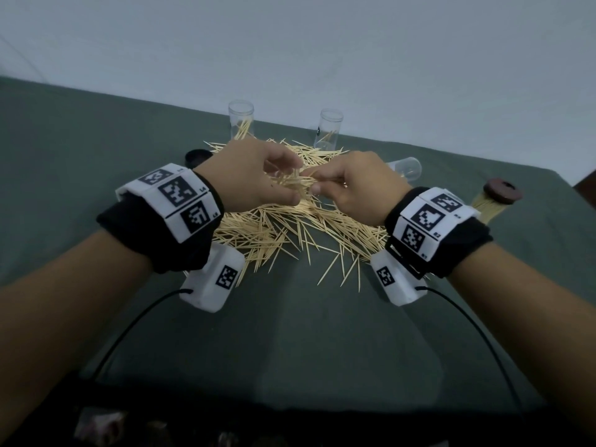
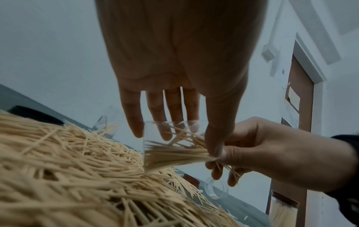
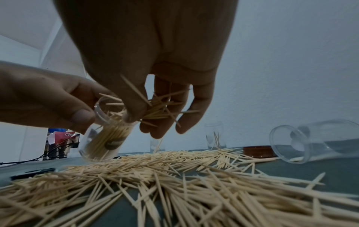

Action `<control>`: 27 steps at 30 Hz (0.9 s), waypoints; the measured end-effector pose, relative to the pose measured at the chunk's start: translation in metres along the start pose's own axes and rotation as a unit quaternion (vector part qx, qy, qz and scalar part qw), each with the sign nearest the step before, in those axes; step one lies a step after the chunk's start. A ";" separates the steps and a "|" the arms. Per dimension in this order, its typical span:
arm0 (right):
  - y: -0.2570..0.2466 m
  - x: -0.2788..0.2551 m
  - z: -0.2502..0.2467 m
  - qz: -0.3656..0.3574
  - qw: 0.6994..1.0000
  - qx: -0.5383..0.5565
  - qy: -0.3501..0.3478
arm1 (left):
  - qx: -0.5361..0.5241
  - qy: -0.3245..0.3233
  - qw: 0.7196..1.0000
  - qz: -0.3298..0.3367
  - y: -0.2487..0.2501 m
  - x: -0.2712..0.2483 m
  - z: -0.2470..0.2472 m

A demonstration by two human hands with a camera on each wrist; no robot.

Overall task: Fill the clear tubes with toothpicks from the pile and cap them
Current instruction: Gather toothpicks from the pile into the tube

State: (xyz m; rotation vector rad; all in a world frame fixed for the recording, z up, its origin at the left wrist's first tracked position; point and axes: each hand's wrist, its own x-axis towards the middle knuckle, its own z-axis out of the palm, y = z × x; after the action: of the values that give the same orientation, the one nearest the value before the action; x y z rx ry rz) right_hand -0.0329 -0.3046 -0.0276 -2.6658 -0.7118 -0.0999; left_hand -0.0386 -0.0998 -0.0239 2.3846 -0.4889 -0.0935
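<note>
Green cloth carries the toothpick pile. Above it, the left hand grips a tilted clear tube. At its 3 o'clock, the right hand pinches a toothpick bundle at the tube mouth.

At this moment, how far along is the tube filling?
Done: one capped tube full of toothpicks lies at the table's right edge. In hand: the left hand holds a clear tube, already well stocked, while the right hand feeds in a bunch of toothpicks. Left: two upright tubes hold only a few sticks, another tube lies on its side, and a large pile remains.
</note>
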 end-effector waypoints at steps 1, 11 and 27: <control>-0.001 0.000 0.000 -0.005 1.000 -0.001 0.000 | 0.000 -0.001 1.000 0.000 0.000 0.000 0.001; -0.004 0.001 -0.002 0.023 0.999 -0.008 0.024 | 0.009 -0.007 1.000 -0.012 -0.003 0.004 0.003; -0.010 0.002 0.000 0.032 0.996 0.034 0.074 | 0.005 0.000 1.000 -0.015 -0.001 0.003 0.001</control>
State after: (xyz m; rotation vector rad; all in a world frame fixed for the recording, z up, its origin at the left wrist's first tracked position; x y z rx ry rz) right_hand -0.0361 -0.2963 -0.0237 -2.5810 -0.5728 -0.2497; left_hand -0.0358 -0.1002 -0.0251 2.4020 -0.4552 -0.1055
